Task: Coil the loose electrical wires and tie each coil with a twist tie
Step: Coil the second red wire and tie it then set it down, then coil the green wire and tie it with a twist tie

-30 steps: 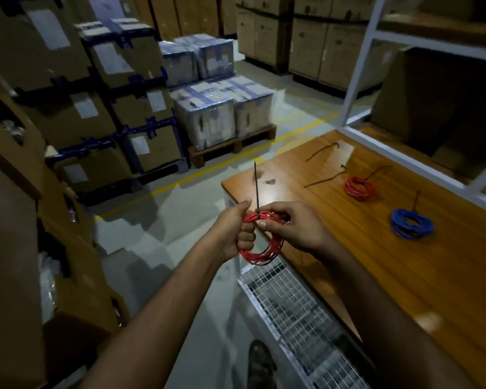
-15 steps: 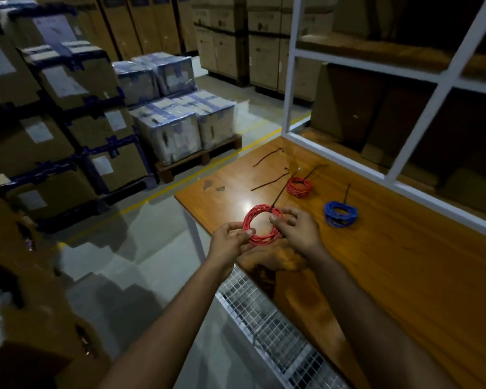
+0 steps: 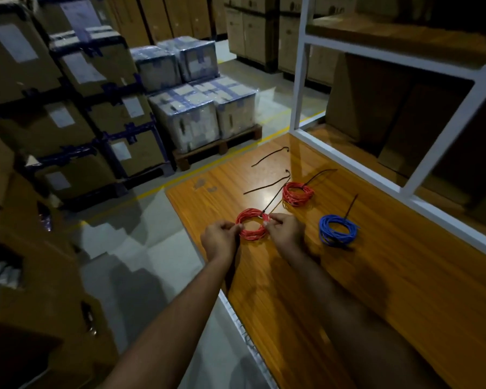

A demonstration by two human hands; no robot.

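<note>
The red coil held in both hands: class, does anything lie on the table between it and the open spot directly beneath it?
Nothing visible does. The left hand and right hand hold the red coil over bare table; the tied red coil and blue coil lie aside.

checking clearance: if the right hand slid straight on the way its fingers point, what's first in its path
Its fingers point left into the red coil the right hand already pinches; beyond it is the left hand.
</note>
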